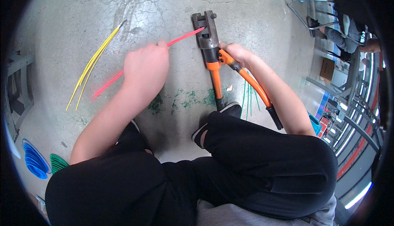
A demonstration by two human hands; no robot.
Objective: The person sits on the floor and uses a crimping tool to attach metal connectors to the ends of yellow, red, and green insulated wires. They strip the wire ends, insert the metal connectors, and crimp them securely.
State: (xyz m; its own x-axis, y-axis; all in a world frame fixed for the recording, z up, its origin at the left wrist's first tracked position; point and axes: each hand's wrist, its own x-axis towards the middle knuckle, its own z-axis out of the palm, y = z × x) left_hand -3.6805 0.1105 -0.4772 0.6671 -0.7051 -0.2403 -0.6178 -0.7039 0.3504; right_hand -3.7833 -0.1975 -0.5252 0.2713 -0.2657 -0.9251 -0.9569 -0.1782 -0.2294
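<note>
A large crimping tool [208, 37] with a grey metal head and two orange, black-tipped handles lies on the concrete floor [172, 8]. My right hand [234, 53] grips the tool where the handles meet the head. My left hand [146, 68] holds a red wire [186, 35], whose far end sits in the jaw of the tool's head. The wire's other end [106, 87] trails out to the left behind my hand. My shoe [230, 107] rests on the straight handle's black end.
Several yellow wires [92, 64] lie on the floor at the left. Thin green wires [248, 98] lie under the right handle. Blue [35, 160] and green [58, 163] wire coils sit at lower left. Another person sits among metal frames [312, 8] at upper right.
</note>
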